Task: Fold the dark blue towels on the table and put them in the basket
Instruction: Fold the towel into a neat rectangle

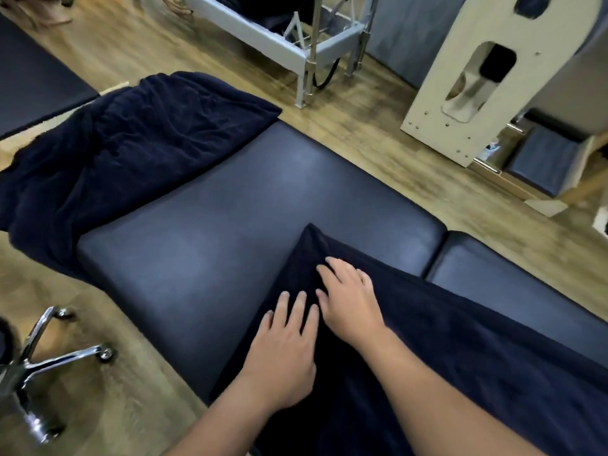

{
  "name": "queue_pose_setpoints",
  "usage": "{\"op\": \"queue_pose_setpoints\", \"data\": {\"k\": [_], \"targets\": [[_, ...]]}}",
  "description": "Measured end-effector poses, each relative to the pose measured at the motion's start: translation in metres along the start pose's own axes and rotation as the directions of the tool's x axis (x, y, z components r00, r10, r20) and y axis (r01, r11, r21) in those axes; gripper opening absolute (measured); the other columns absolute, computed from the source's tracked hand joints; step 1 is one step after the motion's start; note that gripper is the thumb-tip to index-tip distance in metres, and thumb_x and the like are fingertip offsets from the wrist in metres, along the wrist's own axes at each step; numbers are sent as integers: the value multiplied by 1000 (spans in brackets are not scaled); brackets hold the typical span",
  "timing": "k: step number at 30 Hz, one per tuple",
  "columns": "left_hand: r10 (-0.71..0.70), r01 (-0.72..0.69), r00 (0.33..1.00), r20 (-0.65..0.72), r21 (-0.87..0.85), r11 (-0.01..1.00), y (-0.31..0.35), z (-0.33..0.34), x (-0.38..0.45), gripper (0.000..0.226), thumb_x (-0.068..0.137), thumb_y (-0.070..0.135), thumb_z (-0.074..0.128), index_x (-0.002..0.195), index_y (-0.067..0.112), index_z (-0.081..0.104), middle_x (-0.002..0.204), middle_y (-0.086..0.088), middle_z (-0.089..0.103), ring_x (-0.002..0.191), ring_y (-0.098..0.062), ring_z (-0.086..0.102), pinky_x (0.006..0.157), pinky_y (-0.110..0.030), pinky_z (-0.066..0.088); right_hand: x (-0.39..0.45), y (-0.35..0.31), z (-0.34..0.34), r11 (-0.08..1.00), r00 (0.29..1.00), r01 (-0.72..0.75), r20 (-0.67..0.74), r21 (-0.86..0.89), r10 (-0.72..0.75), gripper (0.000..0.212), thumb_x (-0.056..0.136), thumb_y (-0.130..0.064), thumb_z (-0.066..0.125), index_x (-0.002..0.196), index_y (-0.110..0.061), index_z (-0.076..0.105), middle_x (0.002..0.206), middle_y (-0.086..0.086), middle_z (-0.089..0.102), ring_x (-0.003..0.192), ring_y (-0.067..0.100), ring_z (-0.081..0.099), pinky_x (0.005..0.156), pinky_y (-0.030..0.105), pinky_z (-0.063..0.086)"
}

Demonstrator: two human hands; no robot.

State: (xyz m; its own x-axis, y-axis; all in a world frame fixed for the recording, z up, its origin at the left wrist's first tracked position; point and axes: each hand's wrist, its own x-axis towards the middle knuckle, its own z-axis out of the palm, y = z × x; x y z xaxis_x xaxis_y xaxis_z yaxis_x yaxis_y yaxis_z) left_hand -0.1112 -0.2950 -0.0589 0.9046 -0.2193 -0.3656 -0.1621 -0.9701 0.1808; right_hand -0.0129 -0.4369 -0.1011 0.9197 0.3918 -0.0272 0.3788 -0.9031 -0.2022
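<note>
Both hands lie flat on the near towel (444,340) on the table (204,232): left hand (283,353) open, right hand (348,301) apparently open too, gripping nothing; another towel (115,143) lies rumpled beyond

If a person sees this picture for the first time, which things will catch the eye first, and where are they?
First, the two bare hands low in the centre: the left hand and the right hand lie side by side, fingers flat, on a dark blue towel spread over the near end of the padded table. Next, a rumpled heap of dark blue towels at the table's far left end, hanging over its edge.
</note>
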Motion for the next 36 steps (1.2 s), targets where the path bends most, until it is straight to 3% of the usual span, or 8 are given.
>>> {"op": "queue_pose_setpoints", "data": {"k": [3, 7, 13, 17, 22, 27, 32, 36], "targets": [[-130, 107, 970, 205, 118, 987, 19, -8, 26, 94, 93, 38, 50, 159, 17, -13, 165, -20, -21, 150, -52, -5, 115, -64, 24, -43, 32, -7, 989, 987, -150, 59, 22, 148, 50, 99, -39, 54, 147, -28, 45, 159, -3, 37, 151, 18, 26, 119, 56, 24], [-309, 241, 905, 292, 246, 939, 64, -26, 58, 82, 97, 34, 46, 159, 2, 2, 162, -34, -5, 144, -59, 15, 104, -62, 41, -107, 97, -29, 925, 916, -380, 145, 15, 374, 52, 106, -49, 31, 157, -38, 23, 167, -17, 11, 155, 10, -1, 122, 55, 8], [146, -197, 962, 231, 219, 955, 135, -13, 96, 78, 100, 41, 36, 160, 31, -13, 166, -6, -26, 147, -58, -4, 114, -64, 25, -192, 209, -53, 665, 678, -735, 126, 134, 724, 48, 107, -32, 34, 154, -44, 29, 166, -17, 14, 155, 12, 2, 119, 59, 12], [-24, -29, 975, 220, 234, 972, 186, -13, 124, 79, 99, 57, 29, 160, 24, -8, 168, -7, -17, 146, -57, 1, 107, -70, 24, -241, 284, -67, 504, 512, -857, 75, 103, 855, 52, 102, -18, 46, 150, -33, 38, 163, -14, 24, 152, 16, 13, 113, 54, 25], [340, -327, 940, 10, 303, 895, 242, -12, 151, 49, 102, 45, 44, 145, 23, 39, 139, 0, 46, 126, -26, 40, 96, -49, 39, -252, 339, -95, 613, 605, -790, 152, -6, 782, 11, 99, -35, 58, 108, -30, 63, 120, -9, 53, 121, 21, 43, 91, 42, 34], [226, -223, 969, -94, 46, 974, 261, -19, 184, 13, 99, 32, 58, 89, 27, 50, 95, 11, 56, 99, -17, 49, 85, -39, 35, -244, 372, -121, 742, 741, -670, 75, 16, 668, 3, 99, -32, 56, 99, -30, 55, 101, -9, 62, 104, 23, 54, 85, 41, 38], [211, -229, 969, 126, 144, 963, 273, -22, 200, 32, 98, 41, 57, 129, 34, 51, 122, 10, 50, 124, -18, 40, 94, -44, 30, -234, 393, -121, 708, 672, -705, 282, -38, 684, 29, 96, -27, 59, 124, -31, 54, 122, -1, 48, 119, 29, 44, 94, 48, 38], [301, -257, 948, -99, 317, 913, 289, -12, 196, 32, 86, 25, 70, 115, 21, 59, 105, 1, 54, 101, -26, 50, 78, -41, 32, -237, 402, -114, 662, 656, -743, 91, -97, 750, 20, 92, -22, 61, 112, -23, 60, 114, 2, 51, 112, 30, 45, 87, 43, 38]]}}
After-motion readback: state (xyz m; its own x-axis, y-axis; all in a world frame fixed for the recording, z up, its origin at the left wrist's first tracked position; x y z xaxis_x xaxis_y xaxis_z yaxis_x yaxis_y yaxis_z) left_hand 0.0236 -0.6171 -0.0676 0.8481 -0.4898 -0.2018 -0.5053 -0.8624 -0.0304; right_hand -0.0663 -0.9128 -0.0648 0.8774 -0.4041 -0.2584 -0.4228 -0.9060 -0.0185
